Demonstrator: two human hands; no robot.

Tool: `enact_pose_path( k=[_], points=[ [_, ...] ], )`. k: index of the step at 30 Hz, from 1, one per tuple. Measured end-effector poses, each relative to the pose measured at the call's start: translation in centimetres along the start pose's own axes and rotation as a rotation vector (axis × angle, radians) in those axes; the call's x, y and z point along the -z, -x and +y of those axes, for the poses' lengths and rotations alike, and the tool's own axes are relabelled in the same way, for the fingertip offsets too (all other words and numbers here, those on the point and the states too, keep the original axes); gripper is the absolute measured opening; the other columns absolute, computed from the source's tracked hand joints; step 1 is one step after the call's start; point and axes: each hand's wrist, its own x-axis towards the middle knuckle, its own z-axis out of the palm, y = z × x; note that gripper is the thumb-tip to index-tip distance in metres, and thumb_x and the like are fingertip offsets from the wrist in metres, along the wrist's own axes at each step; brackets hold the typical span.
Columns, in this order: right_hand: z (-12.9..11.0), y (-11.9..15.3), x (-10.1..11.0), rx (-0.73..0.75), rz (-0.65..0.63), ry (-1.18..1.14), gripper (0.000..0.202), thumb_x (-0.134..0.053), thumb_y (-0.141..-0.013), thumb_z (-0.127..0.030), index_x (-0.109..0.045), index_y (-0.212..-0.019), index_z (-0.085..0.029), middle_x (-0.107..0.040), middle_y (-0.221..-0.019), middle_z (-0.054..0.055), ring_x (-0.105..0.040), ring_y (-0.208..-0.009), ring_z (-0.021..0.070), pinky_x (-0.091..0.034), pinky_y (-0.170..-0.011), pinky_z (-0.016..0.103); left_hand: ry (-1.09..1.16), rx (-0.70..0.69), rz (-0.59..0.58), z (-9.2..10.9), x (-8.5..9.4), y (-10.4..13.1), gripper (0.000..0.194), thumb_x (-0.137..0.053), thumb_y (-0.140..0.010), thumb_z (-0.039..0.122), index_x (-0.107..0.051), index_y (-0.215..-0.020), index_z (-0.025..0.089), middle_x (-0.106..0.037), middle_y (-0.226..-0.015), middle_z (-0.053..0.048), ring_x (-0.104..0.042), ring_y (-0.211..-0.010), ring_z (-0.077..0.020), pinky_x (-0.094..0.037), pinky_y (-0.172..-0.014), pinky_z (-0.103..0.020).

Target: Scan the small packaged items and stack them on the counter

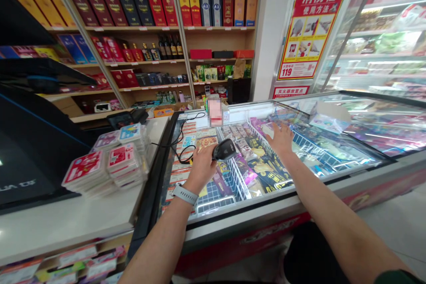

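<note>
My left hand (203, 162), with a grey watch band on its wrist, is closed around a black barcode scanner (225, 149) above the glass lid of a chest freezer. The scanner's head points right, and its black cable (181, 142) trails left over the glass. My right hand (281, 139) is spread above the freezer's middle, its fingers stretched forward, with nothing in it. Whether its fingertips touch the glass I cannot tell. Below the hands lie packaged ice creams (262, 166) in white wire baskets (238, 175).
Stacks of small packs (124, 159) sit on the white counter (100, 217) at left, beside a black screen (29, 151). A partly blurred pink item (215, 113) stands at the freezer's back edge. A white carton (329, 117) rests on the glass at right. Shelves of boxes stand behind.
</note>
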Motion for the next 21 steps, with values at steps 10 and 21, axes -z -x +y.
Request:
enact_pose_path(
  k=[10,21],
  points=[
    [0.90,-0.17,-0.13,-0.083,-0.084,-0.002,0.047,-0.055,-0.096,-0.030,-0.060,-0.140,-0.015,-0.055,-0.144,0.022,-0.051,-0.131,0.0358,-0.038,-0.105,0.050,0.012,-0.005,0.005,0.14,0.13,-0.01,0.055,-0.054,-0.083,0.007,-0.058,-0.136,0.019,-0.068,-0.139,-0.013,-0.059,-0.134,-0.0298,-0.027,-0.125,-0.057],
    [0.42,-0.28,0.31,-0.047,-0.044,-0.020,0.042,-0.047,-0.098,-0.023,-0.065,-0.135,-0.016,-0.070,-0.124,0.019,-0.065,-0.112,0.0333,-0.040,-0.100,0.046,0.017,-0.004,0.002,0.06,0.14,0.01,0.055,-0.054,-0.083,0.006,-0.057,-0.136,0.020,-0.068,-0.138,-0.013,-0.060,-0.133,-0.0311,-0.027,-0.123,-0.062]
  ],
)
